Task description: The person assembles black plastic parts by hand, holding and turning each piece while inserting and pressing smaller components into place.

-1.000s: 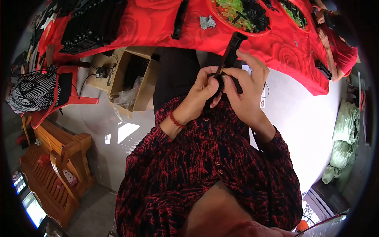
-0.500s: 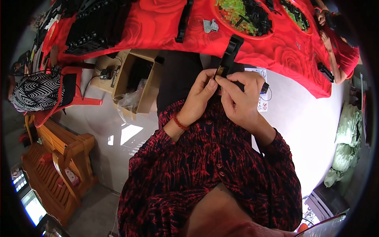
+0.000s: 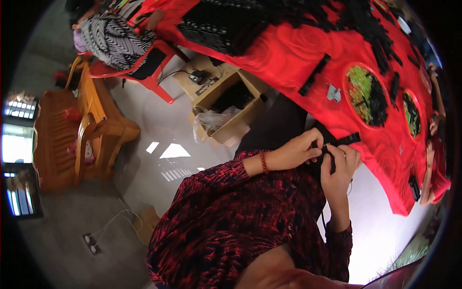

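Above my lap, close to the table edge, both hands are together at a long black plastic piece (image 3: pixel 348 139), whose far end sticks out to the upper right. My left hand (image 3: pixel 294 150) is closed, its thumb and fingers pinching the near part, which they mostly hide. Curled opposite it, my right hand (image 3: pixel 340 166) presses its fingertips on the same piece. Something dark shows between the right fingers, too hidden to identify. Beyond them, on the red tablecloth (image 3: pixel 293 43), lie another black strip (image 3: pixel 314 74) and a crumpled grey scrap (image 3: pixel 333 93).
A red dish (image 3: pixel 372 128) holds green and black pieces; a second dish (image 3: pixel 418 136) sits farther right. Stacked black parts (image 3: pixel 219 26) cover the far left. Below stands an open cardboard box (image 3: pixel 216 132). People sit at a red chair (image 3: pixel 156 84) and at the right table edge.
The view has swung left, so table and hands appear farther right. Both hands remain together on the black piece, which now points more to the right.
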A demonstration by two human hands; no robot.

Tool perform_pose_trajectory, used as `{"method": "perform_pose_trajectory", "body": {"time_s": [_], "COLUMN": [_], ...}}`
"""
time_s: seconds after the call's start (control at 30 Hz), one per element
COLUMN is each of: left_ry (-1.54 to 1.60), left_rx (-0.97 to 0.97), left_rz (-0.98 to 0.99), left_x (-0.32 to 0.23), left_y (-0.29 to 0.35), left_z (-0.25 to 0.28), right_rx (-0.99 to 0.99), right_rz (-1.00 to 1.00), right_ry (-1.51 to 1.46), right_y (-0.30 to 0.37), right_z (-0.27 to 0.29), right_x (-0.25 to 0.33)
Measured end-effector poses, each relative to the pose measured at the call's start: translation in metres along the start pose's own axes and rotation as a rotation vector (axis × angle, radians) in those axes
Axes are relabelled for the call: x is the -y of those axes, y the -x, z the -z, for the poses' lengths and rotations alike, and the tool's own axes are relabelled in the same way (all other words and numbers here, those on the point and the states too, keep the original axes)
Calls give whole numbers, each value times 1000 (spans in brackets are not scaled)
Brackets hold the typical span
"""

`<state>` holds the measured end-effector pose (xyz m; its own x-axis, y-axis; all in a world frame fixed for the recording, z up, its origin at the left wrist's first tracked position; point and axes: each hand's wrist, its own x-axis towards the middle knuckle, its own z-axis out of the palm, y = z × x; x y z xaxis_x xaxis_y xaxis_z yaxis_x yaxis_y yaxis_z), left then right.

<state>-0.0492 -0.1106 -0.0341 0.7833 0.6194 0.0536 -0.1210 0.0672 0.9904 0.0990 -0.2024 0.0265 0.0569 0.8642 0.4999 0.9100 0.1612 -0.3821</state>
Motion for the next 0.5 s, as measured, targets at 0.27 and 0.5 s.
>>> {"method": "perform_pose_trajectory", "body": {"time_s": [0.27, 0.5], "left_ry": [29, 39], "left_rx": [103, 157], "left_rz": [241, 231], "left_x": [-8, -7], "left_y": [9, 12], "left_z": [9, 15], "right_rx": [158, 175], "right_rz": [-40, 0], "right_ry": [-88, -85], "right_y": [9, 11], "right_z": [2, 3], "right_x": [-8, -4]}}
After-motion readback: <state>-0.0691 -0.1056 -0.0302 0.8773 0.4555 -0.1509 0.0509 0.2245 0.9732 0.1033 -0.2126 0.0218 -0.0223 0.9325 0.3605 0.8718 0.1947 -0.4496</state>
